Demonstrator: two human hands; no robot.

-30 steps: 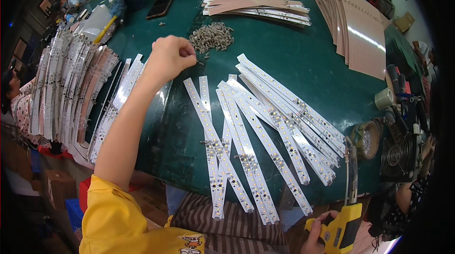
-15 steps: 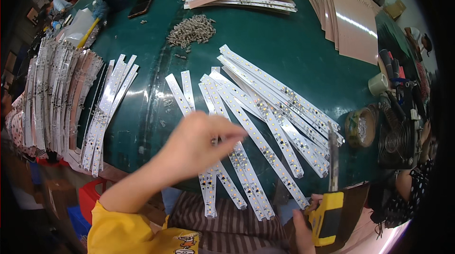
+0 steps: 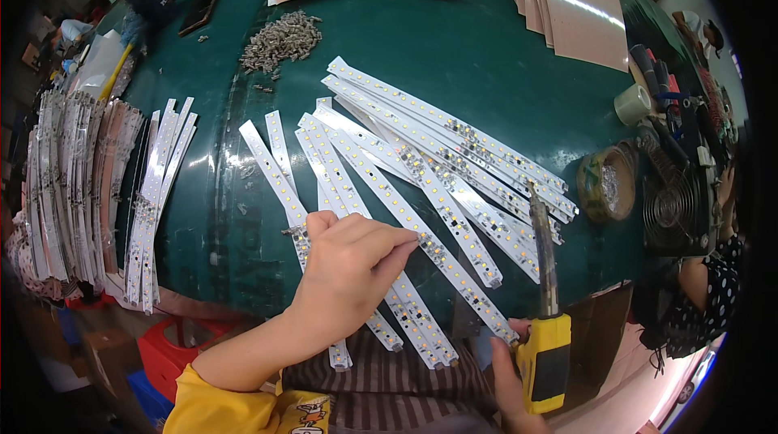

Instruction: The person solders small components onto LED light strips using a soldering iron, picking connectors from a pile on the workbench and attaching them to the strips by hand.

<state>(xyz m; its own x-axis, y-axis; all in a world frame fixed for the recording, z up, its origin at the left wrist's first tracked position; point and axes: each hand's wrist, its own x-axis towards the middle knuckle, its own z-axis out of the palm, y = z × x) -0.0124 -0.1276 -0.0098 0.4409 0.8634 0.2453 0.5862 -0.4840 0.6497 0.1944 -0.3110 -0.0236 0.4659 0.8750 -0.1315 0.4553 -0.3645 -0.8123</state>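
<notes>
Many white LED strips (image 3: 365, 160) lie fanned out on the green table in front of me, their ends reaching past the near edge. My left hand (image 3: 348, 260) is over the middle of the fan, thumb and forefinger pinched at the component cluster of one long LED strip (image 3: 466, 284). Whatever is in that pinch is too small to make out. My right hand (image 3: 506, 373) is partly hidden behind the yellow-and-black soldering gun (image 3: 548, 365) it grips. The gun's long tip points up, beside the strips' right ends. My right thumb is close to the near end of that long strip.
A heap of small metal parts (image 3: 282, 41) lies beyond the strips. Bundled strips (image 3: 77, 183) stand at left, with more strips (image 3: 158, 207) beside them. Pinkish sheets (image 3: 579, 12) lie far right. A tape roll (image 3: 604, 183) and a coiled iron stand (image 3: 671, 211) are at right.
The view has shifted, so the table things sit further left. My left hand has come down to the long strip, its fingertips now at the strip's middle. My right hand keeps the soldering gun.
</notes>
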